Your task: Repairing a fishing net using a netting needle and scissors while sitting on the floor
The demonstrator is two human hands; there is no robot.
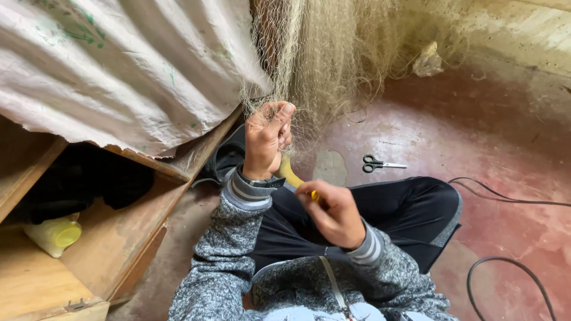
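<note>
Worn red concrete floor (pixel 476 148), patchy and stained, meeting a pale wall base at 1 o'clock.

Fishing net (pixel 324 53): fine beige mesh, hanging in a thick bunch from 12 o'clock down to the raised hand.

Left hand (pixel 267 139): lifted just above centre, fingers pinched shut on strands of the net; a dark watch at the wrist.

Right hand (pixel 334 213): near centre, slightly toward 5 o'clock, curled around a small yellow tool (pixel 313 195), only its tip showing; whether it touches the net cannot be told.

Grey knit sleeves with striped cuffs on both arms; dark trousers (pixel 404 208) over the seated legs.

Scissors (pixel 380 164): black-handled, lying on the floor at 2 o'clock, well apart from both hands.

Black cable (pixel 511 264): looping across the floor at 4 o'clock.

White woven sheet (pixel 119 71): draped at 10 o'clock over a wooden shelf unit (pixel 113 238).

Pale yellow plastic container (pixel 56 235): on its side inside the shelf at 8 o'clock.
</note>
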